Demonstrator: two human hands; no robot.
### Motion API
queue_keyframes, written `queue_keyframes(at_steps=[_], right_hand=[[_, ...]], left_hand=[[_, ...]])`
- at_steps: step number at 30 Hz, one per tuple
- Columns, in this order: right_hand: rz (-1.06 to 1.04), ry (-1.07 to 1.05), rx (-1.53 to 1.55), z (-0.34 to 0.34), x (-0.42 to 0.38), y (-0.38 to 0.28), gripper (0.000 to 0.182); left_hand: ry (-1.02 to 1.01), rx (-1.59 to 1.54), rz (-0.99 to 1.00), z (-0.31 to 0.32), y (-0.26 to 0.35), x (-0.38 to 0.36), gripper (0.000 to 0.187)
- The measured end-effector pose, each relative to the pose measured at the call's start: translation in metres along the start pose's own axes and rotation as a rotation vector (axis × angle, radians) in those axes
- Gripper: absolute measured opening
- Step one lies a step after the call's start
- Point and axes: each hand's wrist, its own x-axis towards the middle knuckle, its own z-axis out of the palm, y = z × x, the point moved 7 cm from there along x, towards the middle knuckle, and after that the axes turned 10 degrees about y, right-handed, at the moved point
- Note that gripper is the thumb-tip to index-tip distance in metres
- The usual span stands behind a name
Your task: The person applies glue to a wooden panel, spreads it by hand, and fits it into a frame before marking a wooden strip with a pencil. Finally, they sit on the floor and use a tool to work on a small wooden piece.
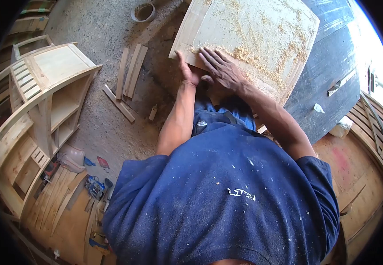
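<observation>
Your right hand (222,70) lies flat, fingers extended, gripping nothing, the wooden panel (217,21) beneath it, sawdust (244,54) alongside; your left hand (189,75) meets the edge, probably steadying, grip impossible to tell.

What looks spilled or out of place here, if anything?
Loose sawdust is scattered over the wooden panel under the right hand, untidy but probably normal for woodworking. On the floor, one wood strip lies askew from others nearby. I see no clear damage.
</observation>
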Motion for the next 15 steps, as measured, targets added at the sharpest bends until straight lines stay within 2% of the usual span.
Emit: queue_keyframes(at_steps=[2, 4, 7, 8, 10, 12, 13, 14, 15], right_hand=[[-0.023, 0.021, 0.032, 0.012, 0.021, -0.004, 0.079], [-0.046, 0.087, -0.009, 0.02, 0.04, -0.005, 0.08], [0.03, 0.063, 0.008, 0.017, 0.022, -0.013, 0.081], [0.055, 0.045, 0.041, 0.013, 0.013, -0.011, 0.08], [0.083, 0.04, 0.0, 0.009, -0.01, -0.011, 0.082], [0.288, 0.125, -0.145, 0.001, -0.018, 0.005, 0.084], [0.376, 0.184, -0.113, 0.002, -0.01, 0.002, 0.086], [0.359, 0.206, -0.075, 0.007, 0.004, -0.005, 0.082], [0.254, 0.181, -0.052, 0.019, 0.017, -0.014, 0.081]], left_hand=[[0.058, -0.025, 0.005, -0.012, -0.003, 0.01, 0.091], [0.019, -0.303, -0.081, -0.005, -0.006, 0.009, 0.087], [0.125, -0.173, -0.107, -0.006, -0.006, 0.007, 0.089], [0.079, 0.101, 0.091, -0.001, 0.005, 0.001, 0.093], [0.073, 0.059, 0.084, 0.009, 0.006, -0.006, 0.096], [0.059, 0.009, 0.055, 0.016, 0.006, -0.004, 0.095], [0.131, 0.098, 0.16, 0.009, 0.01, 0.001, 0.095], [0.107, 0.066, 0.114, 0.004, 0.006, 0.001, 0.094], [0.086, 0.035, 0.068, 0.001, 0.002, 0.0, 0.094]])
